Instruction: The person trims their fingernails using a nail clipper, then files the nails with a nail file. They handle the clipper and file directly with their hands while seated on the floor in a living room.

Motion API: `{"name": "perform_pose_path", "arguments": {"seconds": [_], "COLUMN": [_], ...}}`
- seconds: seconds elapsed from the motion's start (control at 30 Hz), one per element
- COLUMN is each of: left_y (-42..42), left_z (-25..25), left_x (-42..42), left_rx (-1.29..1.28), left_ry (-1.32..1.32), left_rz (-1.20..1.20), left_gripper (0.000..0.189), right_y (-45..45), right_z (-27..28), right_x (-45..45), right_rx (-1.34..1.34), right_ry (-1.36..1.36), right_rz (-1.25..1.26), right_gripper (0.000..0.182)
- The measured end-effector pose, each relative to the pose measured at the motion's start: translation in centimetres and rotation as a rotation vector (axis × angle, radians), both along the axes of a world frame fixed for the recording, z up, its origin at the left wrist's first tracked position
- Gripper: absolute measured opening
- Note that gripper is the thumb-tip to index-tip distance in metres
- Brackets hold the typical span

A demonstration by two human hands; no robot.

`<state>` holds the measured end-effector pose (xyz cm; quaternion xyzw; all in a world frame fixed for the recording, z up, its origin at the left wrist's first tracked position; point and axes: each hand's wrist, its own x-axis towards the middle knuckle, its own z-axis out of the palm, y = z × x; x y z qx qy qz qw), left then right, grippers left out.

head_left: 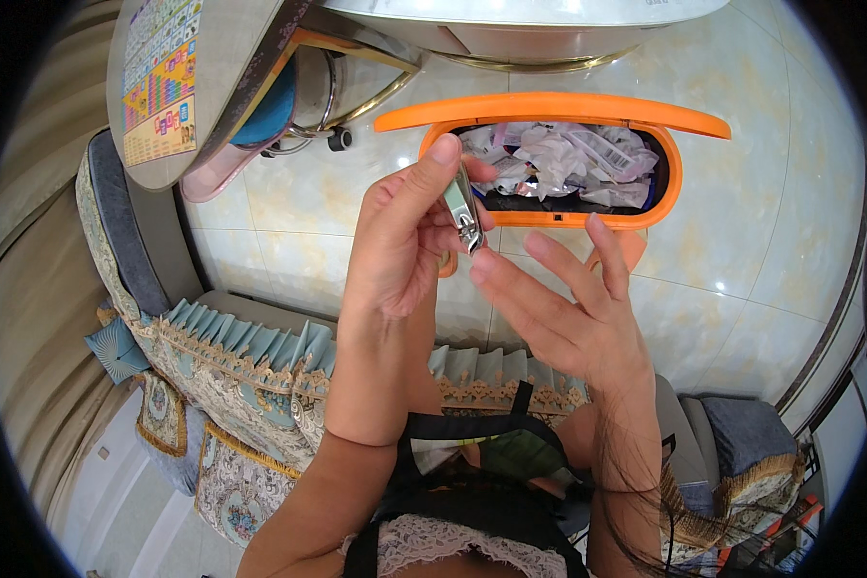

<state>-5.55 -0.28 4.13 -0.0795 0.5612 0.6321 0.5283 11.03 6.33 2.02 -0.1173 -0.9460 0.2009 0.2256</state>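
Note:
My left hand [412,224] holds a metal nail clipper [464,213] with a pale green lever between thumb and fingers. The clipper's jaws point down, beside a fingertip of my right hand [571,311]. That hand has its fingers spread and holds nothing; whether the jaws touch the nail cannot be told. Behind both hands stands an orange waste bin [675,177] with its lid [549,107] raised. Crumpled tissues and wrappers [560,159] fill much of the bin.
A sofa with a patterned, fringed cover [224,390] runs beneath and beside me. At the upper left are a table [224,94] bearing a printed chart and a wheeled chair [267,115]. A white, gold-edged piece of furniture [535,36] stands beyond the bin on the tiled floor [722,217].

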Motion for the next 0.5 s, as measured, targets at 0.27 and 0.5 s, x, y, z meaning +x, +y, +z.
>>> {"name": "perform_pose_path", "arguments": {"seconds": [0.27,0.5], "left_y": [-0.22,-0.17], "left_z": [-0.05,-0.02], "left_x": [-0.2,-0.24], "left_rx": [-0.026,-0.055], "left_ry": [0.054,0.074], "left_rz": [-0.127,-0.16], "left_gripper": [0.039,0.041], "right_y": [-0.29,-0.21], "right_z": [0.04,0.0], "right_x": [0.06,0.21], "right_rx": [-0.013,-0.02], "right_ry": [0.007,0.011], "right_rz": [0.008,0.009], "right_gripper": [0.038,0.038]}}
